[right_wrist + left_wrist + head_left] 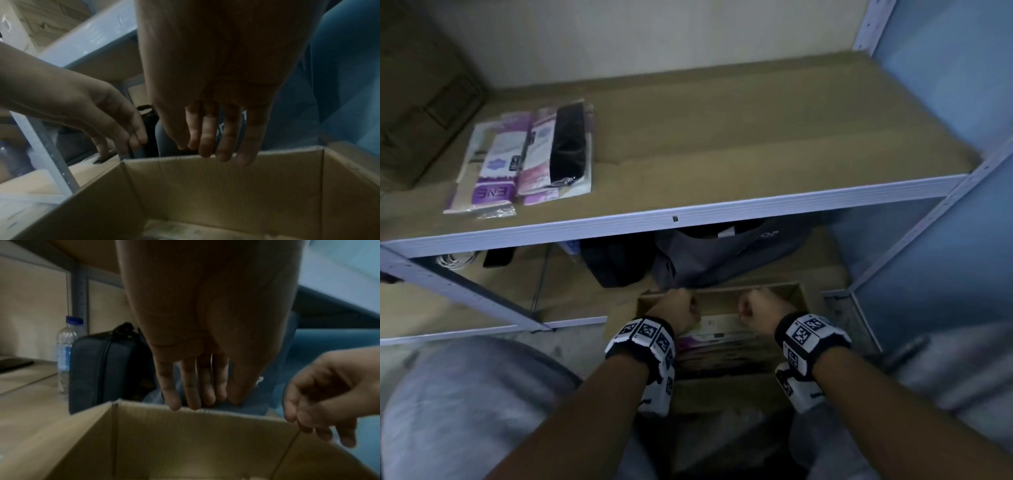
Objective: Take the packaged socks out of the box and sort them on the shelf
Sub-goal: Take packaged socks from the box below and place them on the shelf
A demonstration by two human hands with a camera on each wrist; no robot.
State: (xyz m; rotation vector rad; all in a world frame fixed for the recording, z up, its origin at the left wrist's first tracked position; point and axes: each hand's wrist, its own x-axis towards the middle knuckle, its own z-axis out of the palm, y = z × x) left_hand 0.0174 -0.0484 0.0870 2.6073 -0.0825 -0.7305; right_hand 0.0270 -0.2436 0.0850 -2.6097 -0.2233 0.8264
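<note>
Right now I see both hands held over the open brown cardboard box that sits on the floor just in front of the lower shelf. My left hand hovers at the far-left part of the box's rim, and from the left wrist view its fingers hang down straight and loose, their tips at the top edge of the far corrugated wall, gripping nothing. My right hand is over the far-right part of the rim; in the right wrist view its fingers also hang relaxed, tips level with the edge of the far wall, and it holds nothing. Inside the box, between and below my wrists, lie packaged socks in white and purple wrappers, stacked flat. On the upper tan shelf board with its white metal edge, at the left, sits a small group of sock packages side by side, one showing a black sock through its clear front. Behind the box on the lower shelf stand a dark zip case and a grey bag, with a clear plastic water bottle with a blue cap just left of the case.
</note>
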